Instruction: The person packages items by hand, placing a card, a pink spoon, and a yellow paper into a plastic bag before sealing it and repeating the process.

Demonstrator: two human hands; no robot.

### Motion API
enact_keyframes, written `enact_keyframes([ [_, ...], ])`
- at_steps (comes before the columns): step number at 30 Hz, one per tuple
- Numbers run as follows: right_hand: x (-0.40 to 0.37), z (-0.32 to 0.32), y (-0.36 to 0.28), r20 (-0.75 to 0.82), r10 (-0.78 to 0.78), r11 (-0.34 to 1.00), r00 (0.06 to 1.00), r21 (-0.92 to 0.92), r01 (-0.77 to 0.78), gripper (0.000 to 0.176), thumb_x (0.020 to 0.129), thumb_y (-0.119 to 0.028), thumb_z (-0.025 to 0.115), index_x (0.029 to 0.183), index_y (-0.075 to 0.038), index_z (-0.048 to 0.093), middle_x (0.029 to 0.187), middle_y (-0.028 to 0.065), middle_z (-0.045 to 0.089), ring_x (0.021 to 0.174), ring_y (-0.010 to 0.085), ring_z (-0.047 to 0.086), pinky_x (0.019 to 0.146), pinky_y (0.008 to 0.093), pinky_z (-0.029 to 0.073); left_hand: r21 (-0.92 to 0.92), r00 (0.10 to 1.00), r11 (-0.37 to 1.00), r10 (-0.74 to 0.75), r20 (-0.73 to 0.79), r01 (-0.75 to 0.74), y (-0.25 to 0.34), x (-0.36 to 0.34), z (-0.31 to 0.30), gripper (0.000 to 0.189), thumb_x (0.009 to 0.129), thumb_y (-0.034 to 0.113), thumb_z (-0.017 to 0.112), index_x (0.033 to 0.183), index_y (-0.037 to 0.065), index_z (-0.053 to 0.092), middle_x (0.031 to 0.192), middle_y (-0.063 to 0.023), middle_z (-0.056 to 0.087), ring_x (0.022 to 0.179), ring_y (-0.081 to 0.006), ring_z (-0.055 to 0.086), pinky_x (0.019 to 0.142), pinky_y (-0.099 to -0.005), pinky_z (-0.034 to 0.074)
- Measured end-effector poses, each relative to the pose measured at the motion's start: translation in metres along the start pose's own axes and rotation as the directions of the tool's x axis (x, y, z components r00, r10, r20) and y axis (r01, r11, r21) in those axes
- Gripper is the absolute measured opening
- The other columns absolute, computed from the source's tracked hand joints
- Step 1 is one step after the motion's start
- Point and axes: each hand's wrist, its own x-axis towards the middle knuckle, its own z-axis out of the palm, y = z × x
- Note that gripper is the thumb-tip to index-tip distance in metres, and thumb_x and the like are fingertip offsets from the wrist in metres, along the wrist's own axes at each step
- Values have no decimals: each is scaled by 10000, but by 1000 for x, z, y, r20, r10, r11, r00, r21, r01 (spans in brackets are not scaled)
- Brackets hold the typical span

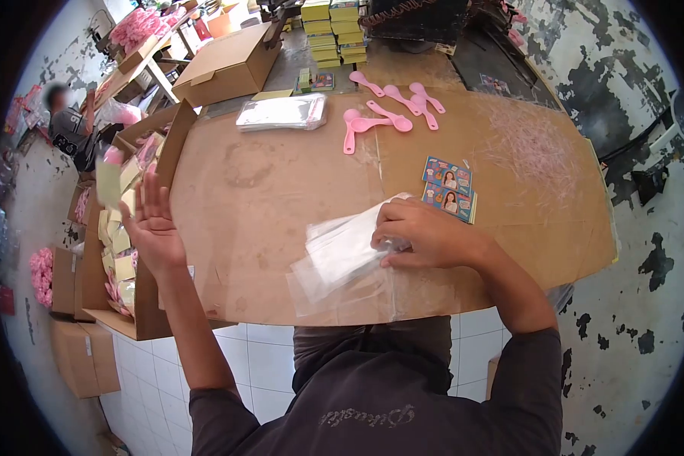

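My left hand (158,228) is raised beside the cardboard box (176,144) at the left, its fingers stretched out and the palm showing. A pale yellow packet (109,183) is just beyond its thumb, above the box; whether it touches the hand I cannot make out. Several similar packets with pink contents fill the box. On the table my right hand (422,234) curls its fingers on a clear plastic bag (391,247) at the right end of a loose pile of clear bags (342,254). Close beyond that hand lie blue printed cards (448,181) in a small stack.
Several pink spoons (391,114) lie on the cardboard-covered table (266,205), near a stack of packed clear bags (281,112). Thin plastic strips (524,148) are heaped at the right. Card stacks (334,34) and a closed carton (228,64) stand behind. Another person (72,125) sits far left.
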Motion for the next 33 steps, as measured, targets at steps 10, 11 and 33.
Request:
enact_keyframes([
  [10,6,-4,2,-71,118,971,991,216,-100,102,896,-115,724,955,-44,681,958,104,640,933,288,641,855,404,507,500,296,578,-414,861,-645,-74,-105,78,361,916,163,752,1247,42,673,1099,-67,748,1038,-195,703,917,-381,539],
  [11,6,-9,-2,-70,160,960,985,243,-139,115,897,-115,725,973,-37,688,956,108,646,930,290,645,844,399,513,528,217,567,-525,823,-632,-81,-105,84,340,914,161,756,1222,36,682,1051,-70,751,996,-192,705,893,-371,541],
  [33,-55,-53,71,-338,481,841,809,-83,-535,441,821,-249,829,1183,-28,708,1112,140,626,1111,309,600,986,397,477,779,339,607,-774,534,158,-145,-86,69,253,1042,179,648,1175,-30,697,960,-64,734,828,-118,708,757,-255,575],
])
